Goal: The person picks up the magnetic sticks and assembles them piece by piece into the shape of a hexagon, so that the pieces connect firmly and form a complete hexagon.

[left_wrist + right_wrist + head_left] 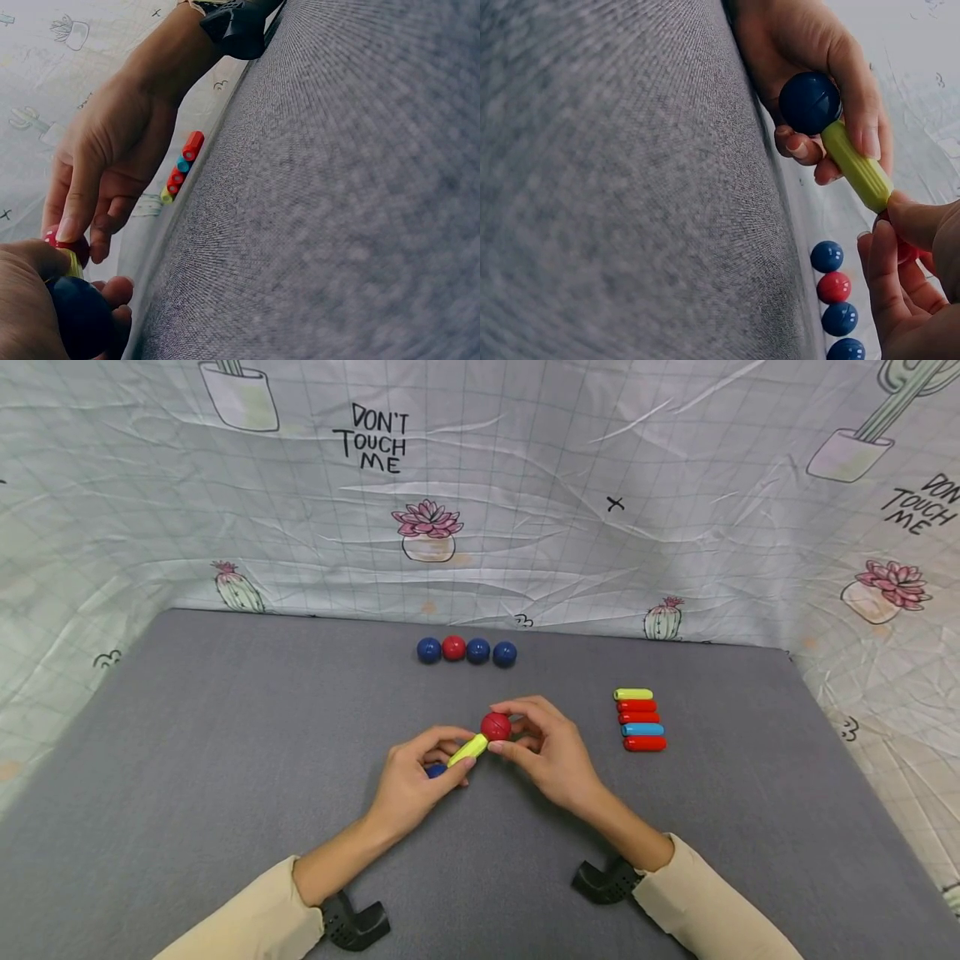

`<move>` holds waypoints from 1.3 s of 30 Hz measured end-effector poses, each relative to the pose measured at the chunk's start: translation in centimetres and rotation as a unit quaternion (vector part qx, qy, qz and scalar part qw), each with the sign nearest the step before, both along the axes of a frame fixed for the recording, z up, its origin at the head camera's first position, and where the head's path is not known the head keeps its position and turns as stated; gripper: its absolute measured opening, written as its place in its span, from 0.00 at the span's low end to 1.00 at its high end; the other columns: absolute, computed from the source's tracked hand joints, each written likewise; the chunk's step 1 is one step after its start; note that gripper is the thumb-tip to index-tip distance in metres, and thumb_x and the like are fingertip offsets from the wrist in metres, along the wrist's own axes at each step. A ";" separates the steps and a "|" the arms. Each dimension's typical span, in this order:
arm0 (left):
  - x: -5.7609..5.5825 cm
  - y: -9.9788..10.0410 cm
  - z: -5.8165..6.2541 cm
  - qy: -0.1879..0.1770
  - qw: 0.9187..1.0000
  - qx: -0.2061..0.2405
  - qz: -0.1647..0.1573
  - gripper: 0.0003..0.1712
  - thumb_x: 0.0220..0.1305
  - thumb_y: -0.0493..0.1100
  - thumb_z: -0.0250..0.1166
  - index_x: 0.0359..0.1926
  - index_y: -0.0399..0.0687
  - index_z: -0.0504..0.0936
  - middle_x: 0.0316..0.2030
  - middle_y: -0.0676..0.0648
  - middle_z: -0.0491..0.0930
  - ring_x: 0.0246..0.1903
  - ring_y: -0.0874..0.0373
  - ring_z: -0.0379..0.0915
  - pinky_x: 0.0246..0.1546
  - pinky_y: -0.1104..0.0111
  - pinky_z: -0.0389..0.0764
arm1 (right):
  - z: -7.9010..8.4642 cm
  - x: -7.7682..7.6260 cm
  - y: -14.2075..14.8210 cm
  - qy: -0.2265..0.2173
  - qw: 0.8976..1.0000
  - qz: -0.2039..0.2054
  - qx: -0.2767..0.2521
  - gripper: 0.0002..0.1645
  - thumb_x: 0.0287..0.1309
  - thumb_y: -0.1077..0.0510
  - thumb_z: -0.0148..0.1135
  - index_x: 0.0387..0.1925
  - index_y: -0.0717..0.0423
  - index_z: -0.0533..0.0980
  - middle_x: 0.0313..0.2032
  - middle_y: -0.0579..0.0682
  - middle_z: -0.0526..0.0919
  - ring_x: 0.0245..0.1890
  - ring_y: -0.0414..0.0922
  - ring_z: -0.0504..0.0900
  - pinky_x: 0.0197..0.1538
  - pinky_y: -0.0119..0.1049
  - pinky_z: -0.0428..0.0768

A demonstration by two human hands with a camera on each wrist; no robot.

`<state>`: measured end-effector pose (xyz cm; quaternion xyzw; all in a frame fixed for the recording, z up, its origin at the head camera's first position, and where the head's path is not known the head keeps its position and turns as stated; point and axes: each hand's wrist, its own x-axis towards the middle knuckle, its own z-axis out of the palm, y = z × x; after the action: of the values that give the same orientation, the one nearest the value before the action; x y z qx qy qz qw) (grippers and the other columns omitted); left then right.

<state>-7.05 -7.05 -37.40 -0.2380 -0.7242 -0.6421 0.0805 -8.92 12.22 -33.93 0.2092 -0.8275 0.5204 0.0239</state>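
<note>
My left hand (411, 779) pinches a yellow-green ridged stick (859, 166) between thumb and fingers. At the stick's near end a dark blue ball (810, 103) is attached, partly covered by the left fingers in the head view. My right hand (553, 752) grips a red ball (496, 727) with thumb and fingertips, against the stick's far end. Ball, stick and ball form one line, held above the grey table. In the right wrist view the right fingers hide most of the red ball, so how firmly it is joined cannot be told.
Three blue balls and a red ball (453, 648) stand in a row at the table's (300, 710) back. To the right lies a stack of short sticks: a yellow one (633, 694), several red ones and a blue one (642, 729). A printed cloth (525, 527) hangs behind.
</note>
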 end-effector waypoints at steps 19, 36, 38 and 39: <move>-0.1 -0.2 0.6 -0.048 0.998 -0.036 0.006 0.14 0.63 0.30 0.62 0.50 0.31 0.75 0.29 0.41 0.83 0.25 0.52 0.78 0.28 0.68 0.78 | 0.0 0.0 0.2 0.010 0.998 0.060 0.006 0.24 0.54 0.69 0.67 0.54 0.63 0.76 0.49 0.56 0.77 0.43 0.50 0.80 0.40 0.39 0.81; -0.9 -0.4 -2.0 -0.097 0.992 0.069 -0.033 0.17 0.64 0.28 0.60 0.54 0.33 0.71 0.35 0.31 0.79 0.21 0.42 0.78 0.23 0.67 0.78 | -0.4 0.0 -0.1 0.000 0.996 0.076 -0.041 0.17 0.56 0.73 0.63 0.49 0.68 0.77 0.45 0.59 0.79 0.39 0.51 0.82 0.41 0.38 0.82; -1.1 -0.4 -2.7 -0.104 0.991 0.082 -0.031 0.18 0.64 0.30 0.61 0.54 0.35 0.71 0.38 0.33 0.79 0.22 0.41 0.78 0.24 0.66 0.79 | -0.5 0.0 -0.1 -0.002 0.996 0.080 -0.043 0.18 0.56 0.74 0.62 0.50 0.68 0.77 0.45 0.60 0.79 0.39 0.51 0.83 0.41 0.37 0.82; -1.1 -0.4 -2.9 -0.106 0.990 0.087 -0.029 0.18 0.64 0.30 0.62 0.54 0.36 0.71 0.39 0.34 0.79 0.23 0.41 0.79 0.24 0.65 0.80 | -0.5 0.0 -0.1 -0.005 0.996 0.082 -0.044 0.18 0.56 0.74 0.62 0.50 0.68 0.77 0.46 0.59 0.80 0.39 0.51 0.83 0.41 0.36 0.82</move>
<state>-8.18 -7.45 -40.27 -0.1820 -0.6630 -0.7262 0.0050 -8.94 12.09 -34.42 0.2728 -0.7840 0.5574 -0.0136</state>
